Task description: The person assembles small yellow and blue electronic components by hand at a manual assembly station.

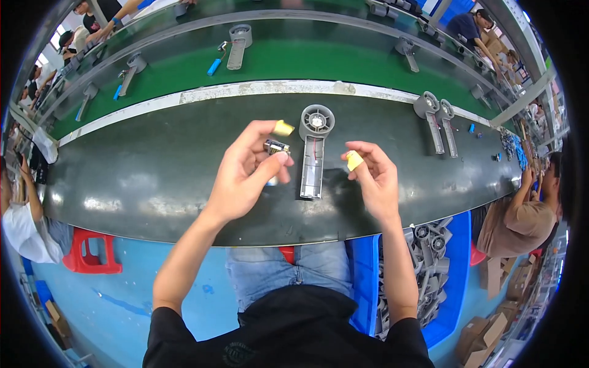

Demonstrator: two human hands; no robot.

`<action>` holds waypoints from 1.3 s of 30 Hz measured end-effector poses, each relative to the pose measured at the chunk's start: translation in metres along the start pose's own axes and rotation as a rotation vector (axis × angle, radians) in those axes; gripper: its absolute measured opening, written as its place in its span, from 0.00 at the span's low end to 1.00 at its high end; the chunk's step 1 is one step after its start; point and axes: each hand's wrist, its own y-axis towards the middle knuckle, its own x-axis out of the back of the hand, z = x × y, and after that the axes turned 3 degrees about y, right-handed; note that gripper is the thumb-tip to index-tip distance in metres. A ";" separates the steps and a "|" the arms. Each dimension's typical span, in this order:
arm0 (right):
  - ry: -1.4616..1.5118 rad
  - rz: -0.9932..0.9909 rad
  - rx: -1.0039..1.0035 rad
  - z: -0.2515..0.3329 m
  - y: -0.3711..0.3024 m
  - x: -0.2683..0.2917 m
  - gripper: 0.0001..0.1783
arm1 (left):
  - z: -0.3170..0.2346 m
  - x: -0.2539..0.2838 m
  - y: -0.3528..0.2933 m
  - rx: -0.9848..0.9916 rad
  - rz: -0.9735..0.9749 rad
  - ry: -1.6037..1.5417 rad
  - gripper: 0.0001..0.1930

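"While I follow this from far away, can you tell me what each hand has?"

"The left hand [241,176] holds a small dark part [276,146] between thumb and fingers, above the bench [153,193]. A bluish piece [272,181] shows below; I cannot tell if it is also gripped. The right hand [378,187] is loosely curled with a narrow gap, and I see nothing in it."

"And the grey fan body [313,161]?"

"It lies on the bench between both hands, touched by neither, the round head at the far end, the handle's hollow open upward. A red wire [315,146] shows inside."

"How would you handle this well?"

"I would pinch the part lightly by its edges and turn it slowly. I would let the right hand steady the handle from its side, with no finger pulling the wire."
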 end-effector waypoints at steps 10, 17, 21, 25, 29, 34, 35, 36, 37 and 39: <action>-0.238 0.009 0.047 -0.014 0.017 -0.011 0.16 | 0.040 -0.011 0.030 -0.519 0.192 1.205 0.06; -0.273 0.132 0.203 -0.014 0.037 -0.026 0.15 | 0.041 0.004 0.039 -0.357 0.128 0.763 0.05; -0.399 0.143 0.362 -0.028 0.042 -0.034 0.12 | 0.044 0.006 0.035 -0.343 0.053 0.761 0.04; -0.500 0.089 0.479 -0.030 0.041 -0.038 0.10 | 0.039 0.008 0.035 -0.181 -0.025 0.720 0.04; -0.628 0.061 0.646 -0.035 0.042 -0.038 0.09 | 0.040 0.008 0.037 -0.037 0.048 0.660 0.04; -0.580 0.056 0.553 -0.031 0.037 -0.040 0.11 | 0.043 0.007 0.036 -0.069 0.065 0.659 0.03; -0.554 0.058 0.483 -0.029 0.035 -0.039 0.11 | 0.048 0.008 0.034 -0.197 0.054 0.735 0.03; -0.555 0.055 0.481 -0.031 0.036 -0.038 0.11 | 0.051 0.008 0.034 -0.326 0.043 0.809 0.04; -0.529 0.059 0.487 -0.033 0.037 -0.037 0.11 | 0.053 0.007 0.035 -0.326 0.047 0.808 0.04; -0.502 0.058 0.486 -0.035 0.035 -0.034 0.11 | 0.055 0.005 0.035 -0.494 0.042 0.963 0.06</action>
